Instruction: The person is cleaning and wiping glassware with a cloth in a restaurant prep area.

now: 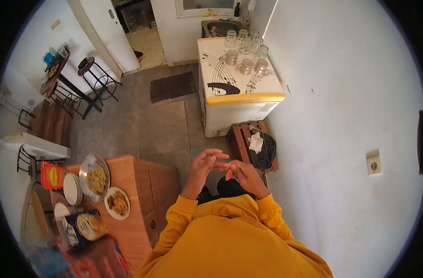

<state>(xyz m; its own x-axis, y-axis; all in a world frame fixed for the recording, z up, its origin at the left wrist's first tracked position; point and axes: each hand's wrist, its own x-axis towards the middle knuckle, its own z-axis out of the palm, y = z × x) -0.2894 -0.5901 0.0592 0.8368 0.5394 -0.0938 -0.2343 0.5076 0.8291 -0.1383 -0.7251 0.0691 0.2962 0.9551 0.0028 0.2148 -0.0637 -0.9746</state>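
My left hand [203, 169] is raised before my body, fingers apart, with nothing held in it. The fingertips of my right hand [245, 175] pinch a finger of the left one. Both sleeves are orange-yellow. Beyond the hands, to the right, a black plastic bag [264, 156] with a crumpled white tissue [256, 142] lies on a brown slatted wooden crate [237, 137]. To the left, a wooden cabinet top [122, 170] holds a plate of browned food [118, 204], a clear bowl of yellowish food pieces [96, 179] and a stack of white plates [71, 189].
A white chest [244, 111] with yellow trim bears glass mugs [231, 39] and metallic cups [245, 66]. Behind it is a sink [221, 26]. A dark mat [173, 87] lies on the tiles. Stools [86, 66] stand by a round table [60, 67]. A wall runs along my right.
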